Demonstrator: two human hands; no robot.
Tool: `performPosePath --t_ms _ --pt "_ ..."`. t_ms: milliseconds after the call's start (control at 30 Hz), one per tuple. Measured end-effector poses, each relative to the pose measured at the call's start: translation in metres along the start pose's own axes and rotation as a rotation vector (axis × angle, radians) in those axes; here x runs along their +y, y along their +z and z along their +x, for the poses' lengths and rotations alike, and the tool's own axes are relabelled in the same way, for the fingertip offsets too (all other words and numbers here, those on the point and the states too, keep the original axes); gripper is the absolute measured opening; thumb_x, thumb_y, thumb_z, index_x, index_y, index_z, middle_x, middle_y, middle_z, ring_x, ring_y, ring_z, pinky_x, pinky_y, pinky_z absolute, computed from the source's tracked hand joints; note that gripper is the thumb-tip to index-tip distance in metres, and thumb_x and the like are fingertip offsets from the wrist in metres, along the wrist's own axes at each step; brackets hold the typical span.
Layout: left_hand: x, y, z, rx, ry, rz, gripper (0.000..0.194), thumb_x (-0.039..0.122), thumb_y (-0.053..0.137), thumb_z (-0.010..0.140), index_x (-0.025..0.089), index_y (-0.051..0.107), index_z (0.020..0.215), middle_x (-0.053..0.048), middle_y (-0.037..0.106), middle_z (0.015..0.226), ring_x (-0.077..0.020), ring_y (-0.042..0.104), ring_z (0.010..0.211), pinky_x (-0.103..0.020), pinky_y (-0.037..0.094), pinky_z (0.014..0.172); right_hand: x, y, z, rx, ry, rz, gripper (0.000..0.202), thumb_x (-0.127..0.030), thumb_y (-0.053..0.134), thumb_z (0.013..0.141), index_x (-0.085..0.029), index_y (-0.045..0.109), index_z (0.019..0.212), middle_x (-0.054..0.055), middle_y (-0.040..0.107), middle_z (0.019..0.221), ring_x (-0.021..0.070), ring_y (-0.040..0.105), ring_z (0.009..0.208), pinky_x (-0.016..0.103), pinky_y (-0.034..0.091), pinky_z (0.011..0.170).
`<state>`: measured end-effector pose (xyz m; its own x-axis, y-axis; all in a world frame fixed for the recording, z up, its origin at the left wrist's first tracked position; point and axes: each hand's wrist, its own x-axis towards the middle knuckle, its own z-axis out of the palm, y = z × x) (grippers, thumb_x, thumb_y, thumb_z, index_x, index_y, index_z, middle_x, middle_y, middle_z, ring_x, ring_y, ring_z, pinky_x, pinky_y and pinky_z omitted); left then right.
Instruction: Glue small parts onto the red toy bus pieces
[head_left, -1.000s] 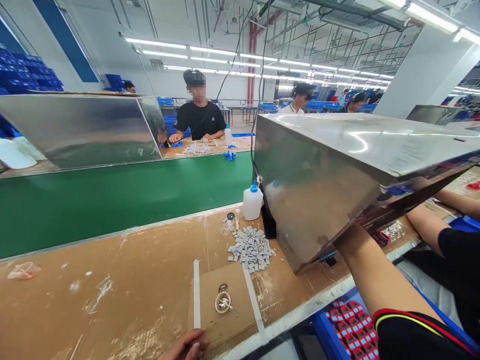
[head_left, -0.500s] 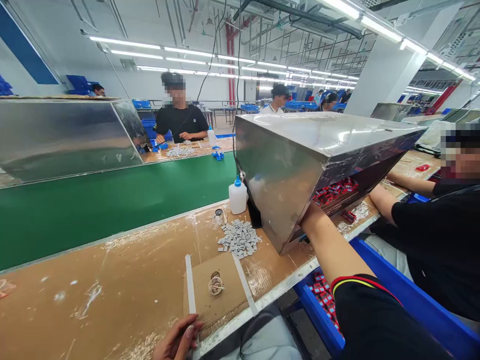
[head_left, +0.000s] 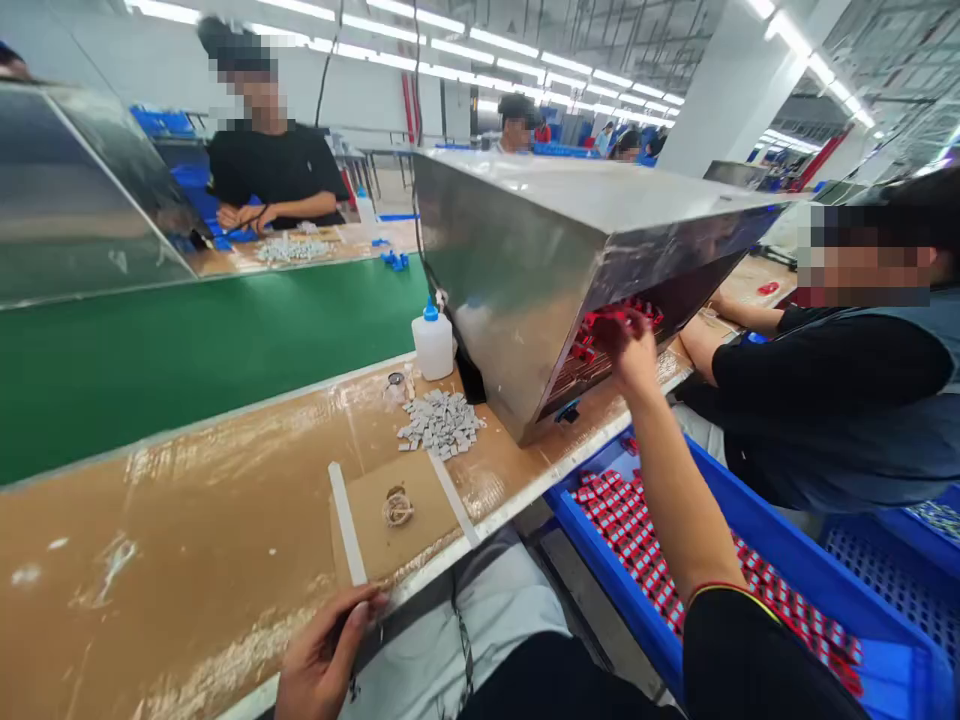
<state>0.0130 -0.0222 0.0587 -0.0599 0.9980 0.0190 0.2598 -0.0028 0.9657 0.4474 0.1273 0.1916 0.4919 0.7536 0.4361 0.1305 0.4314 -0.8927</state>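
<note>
My right hand (head_left: 634, 345) is at the mouth of a slanted sheet-metal box (head_left: 510, 290), up against a heap of small red pieces (head_left: 583, 340) inside. Its fingers are blurred among the red, so I cannot see whether they grip one. Low on the near edge of the table, my left hand (head_left: 330, 640) rests with loosely bent fingers, the thumb apart, and nothing visible in it. Just beyond it lies a cardboard pad (head_left: 420, 530) with white tape strips along its sides. A small coil of pale cord (head_left: 397, 509) sits on the pad.
A pile of grey chips (head_left: 441, 422) and a white bottle with a blue cap (head_left: 433, 345) stand beside the box. Below the table edge, a blue crate (head_left: 600, 560) holds rows of red pieces. A co-worker (head_left: 832, 360) sits at right; another (head_left: 274, 170) works across the green belt (head_left: 225, 350).
My right hand has come from deep inside the box to its mouth and now shows. The view has shifted right and down, revealing more of the blue crate. My left hand stays at the table edge.
</note>
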Motion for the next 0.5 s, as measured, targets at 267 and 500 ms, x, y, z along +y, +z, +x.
performPosePath --t_ms 267,500 --pt "0.021 0.031 -0.008 -0.407 0.358 -0.008 0.023 0.033 0.058 0.1 0.02 0.077 0.103 -0.009 0.08 0.091 -0.0203 0.075 0.08 -0.03 0.061 0.075 -0.004 0.02 -0.227 -0.352 0.873 0.456 0.046 -0.053 0.08 0.08 -0.028 0.058 0.111 0.004 0.073 0.101 0.0195 0.075 0.085 0.036 0.06 0.082" --pt "0.026 0.046 -0.006 -0.443 0.549 -0.017 0.05 0.039 0.063 0.098 0.023 0.053 0.145 -0.018 0.062 0.143 -0.0314 0.056 0.135 -0.052 0.044 0.114 0.005 0.082 -0.279 -0.602 1.239 0.608 0.032 -0.048 0.075 0.078 -0.023 0.064 0.095 0.004 0.073 0.082 0.0199 0.068 0.076 0.032 0.055 0.071"
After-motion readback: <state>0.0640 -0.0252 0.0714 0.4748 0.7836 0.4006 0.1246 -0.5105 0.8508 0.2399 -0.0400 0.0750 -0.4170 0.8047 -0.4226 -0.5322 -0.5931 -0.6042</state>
